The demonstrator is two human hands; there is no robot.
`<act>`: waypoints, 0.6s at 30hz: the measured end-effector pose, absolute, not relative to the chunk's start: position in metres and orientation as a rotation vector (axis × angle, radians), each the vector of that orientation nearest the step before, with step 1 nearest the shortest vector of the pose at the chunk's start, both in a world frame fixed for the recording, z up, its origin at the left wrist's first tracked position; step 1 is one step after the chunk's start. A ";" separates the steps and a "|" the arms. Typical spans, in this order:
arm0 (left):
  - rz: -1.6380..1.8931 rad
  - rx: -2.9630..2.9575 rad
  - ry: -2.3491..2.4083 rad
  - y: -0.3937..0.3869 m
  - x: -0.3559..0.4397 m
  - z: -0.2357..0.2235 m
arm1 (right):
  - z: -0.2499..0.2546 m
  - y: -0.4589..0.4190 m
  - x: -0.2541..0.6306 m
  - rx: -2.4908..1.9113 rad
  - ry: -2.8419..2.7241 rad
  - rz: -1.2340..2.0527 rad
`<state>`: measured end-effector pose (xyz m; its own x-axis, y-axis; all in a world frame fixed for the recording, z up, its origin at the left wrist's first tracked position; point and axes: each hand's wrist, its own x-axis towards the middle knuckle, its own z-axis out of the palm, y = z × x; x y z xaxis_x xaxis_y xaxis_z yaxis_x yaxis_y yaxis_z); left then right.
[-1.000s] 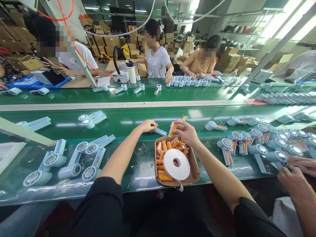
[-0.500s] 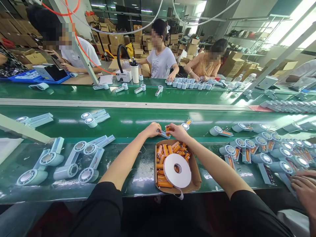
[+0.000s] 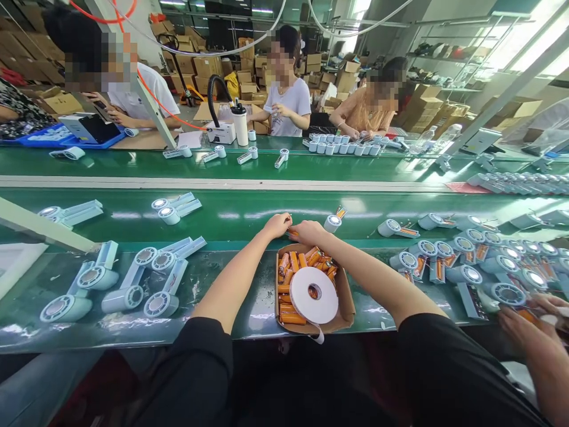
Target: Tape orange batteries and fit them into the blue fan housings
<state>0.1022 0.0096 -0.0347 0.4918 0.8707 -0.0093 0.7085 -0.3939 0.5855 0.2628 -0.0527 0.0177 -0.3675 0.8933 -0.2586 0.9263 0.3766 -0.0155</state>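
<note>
My left hand [image 3: 278,226] is closed at the near edge of the green belt, around a pale blue fan housing that the fingers now hide almost wholly. Right against it, my right hand [image 3: 310,232] presses down with bent fingers on an orange battery, of which only a sliver shows. Below the hands stands a cardboard box [image 3: 348,308] of orange batteries [image 3: 292,318]. A roll of white tape [image 3: 326,299] lies on top of them, its loose end hanging over the front rim. Just beyond my right hand, a fan housing [image 3: 332,223] with a battery rests on the belt.
Several pale blue fan housings [image 3: 122,298] lie to the left. Many more with batteries [image 3: 462,273] crowd the right, where a co-worker's hands [image 3: 527,323] work. A slanted metal post [image 3: 48,228] crosses at left. People sit behind the far belt [image 3: 222,169].
My right hand has brought the orange battery left and down to the housing in my left hand; the hands now meet. Across the belt, a person's hand has lifted off the row of parts.
</note>
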 end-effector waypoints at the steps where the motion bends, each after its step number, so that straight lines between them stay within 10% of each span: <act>1: 0.402 2.214 1.293 0.010 0.103 -0.034 | 0.018 -0.052 0.261 1.616 2.415 -0.227; 18: 0.131 2.202 1.403 0.007 0.125 -0.017 | 0.032 -0.060 0.260 1.720 2.348 -0.237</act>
<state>0.1254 0.0070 -0.0166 0.4585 0.8679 -0.1912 0.8175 -0.3275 0.4738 0.2601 -0.0601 0.0318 -0.2905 0.9176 -0.2713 0.9534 0.3018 0.0003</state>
